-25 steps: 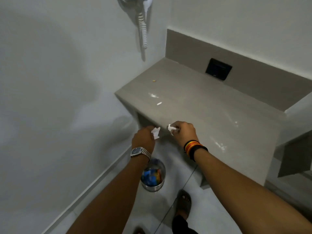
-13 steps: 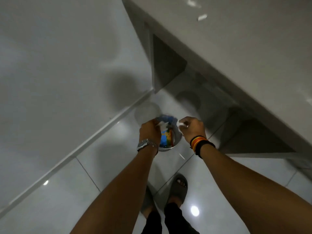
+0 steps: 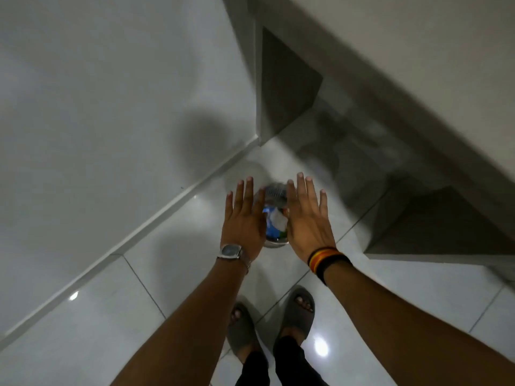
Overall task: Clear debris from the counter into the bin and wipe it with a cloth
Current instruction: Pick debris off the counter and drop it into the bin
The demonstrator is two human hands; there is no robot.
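Note:
A small round metal bin stands on the white floor tiles, holding blue and white rubbish. Over it, my left hand with a wristwatch and my right hand with striped wristbands are spread flat, palms down, fingers apart, holding nothing. The bin shows in the gap between them. The grey counter crosses the upper right seen from its edge; its top surface is out of view. No cloth is visible.
A white wall with a skirting board runs diagonally on the left. The counter's support panel and a dark recess lie under the counter. My feet in grey sandals stand on the glossy floor just behind the bin.
The view dropped from the counter to the floor. Both hands, which pinched white scraps, have opened over the bin; the scraps are gone from my fingers.

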